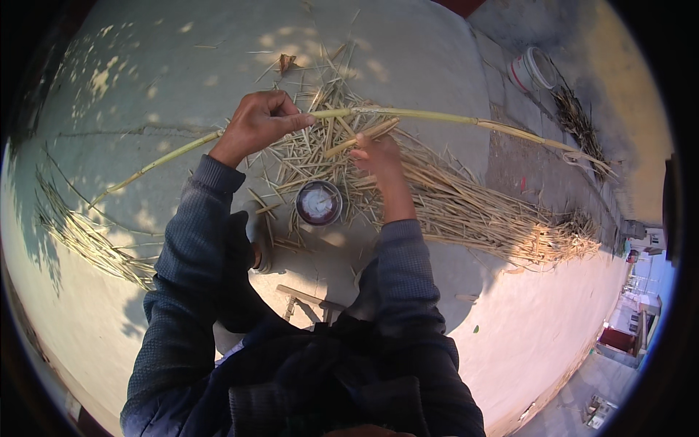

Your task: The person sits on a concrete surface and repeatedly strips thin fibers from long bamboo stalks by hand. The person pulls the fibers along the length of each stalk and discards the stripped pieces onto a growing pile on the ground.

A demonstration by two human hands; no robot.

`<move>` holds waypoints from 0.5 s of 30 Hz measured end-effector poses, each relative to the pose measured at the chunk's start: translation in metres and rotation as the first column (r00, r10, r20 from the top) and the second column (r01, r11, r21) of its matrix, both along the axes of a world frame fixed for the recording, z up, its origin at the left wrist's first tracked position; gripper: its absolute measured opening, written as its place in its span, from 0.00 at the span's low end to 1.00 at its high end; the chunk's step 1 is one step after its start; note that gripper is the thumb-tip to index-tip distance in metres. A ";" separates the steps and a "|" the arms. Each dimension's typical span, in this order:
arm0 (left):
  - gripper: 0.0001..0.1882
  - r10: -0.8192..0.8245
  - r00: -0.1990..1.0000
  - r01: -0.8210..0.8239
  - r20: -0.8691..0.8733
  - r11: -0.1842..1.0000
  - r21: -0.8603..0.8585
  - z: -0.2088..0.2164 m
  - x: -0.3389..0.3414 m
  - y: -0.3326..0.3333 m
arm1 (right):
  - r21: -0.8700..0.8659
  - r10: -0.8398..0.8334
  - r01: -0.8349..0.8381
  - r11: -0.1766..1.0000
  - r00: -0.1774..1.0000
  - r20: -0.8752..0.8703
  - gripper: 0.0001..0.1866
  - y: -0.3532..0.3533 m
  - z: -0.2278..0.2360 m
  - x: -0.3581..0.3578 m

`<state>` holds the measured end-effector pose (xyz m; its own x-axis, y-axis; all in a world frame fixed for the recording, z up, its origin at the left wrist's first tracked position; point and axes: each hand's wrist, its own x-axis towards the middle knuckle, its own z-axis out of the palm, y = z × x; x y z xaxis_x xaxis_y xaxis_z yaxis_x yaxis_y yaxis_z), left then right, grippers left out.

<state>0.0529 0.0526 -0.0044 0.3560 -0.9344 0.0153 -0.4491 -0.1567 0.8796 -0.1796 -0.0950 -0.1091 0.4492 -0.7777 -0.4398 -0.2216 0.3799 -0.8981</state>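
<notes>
A long, thin yellow-green stalk stretches in an arc across the view, bending down at both ends. My left hand is closed on it left of its middle, thumb and fingers pinched together. Whitish matter shows on the stalk just right of that hand. My right hand pinches a short split piece of dry stalk just beneath the long one. Whether the two touch, I cannot tell. Below and between my hands stands a small round bowl with white stuff inside and a thin stick at its rim.
A large heap of dry stalks fans out to the right. Broken bits litter the ground under my hands. Another bundle lies at left. A white bucket and dark twigs are far right. Near my feet is a wooden frame.
</notes>
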 end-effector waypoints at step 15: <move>0.11 -0.168 0.986 0.167 -0.001 0.985 -0.032 -0.037 0.011 -0.014 | 0.138 -0.182 0.119 0.983 0.647 0.740 0.09 -0.018 0.034 -0.033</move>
<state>0.0635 0.0391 -0.0415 0.1947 -0.9799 0.0444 -0.4630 -0.0519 0.8848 -0.2128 -0.1134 -0.0749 0.5291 -0.8461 -0.0644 0.5779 0.4148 -0.7028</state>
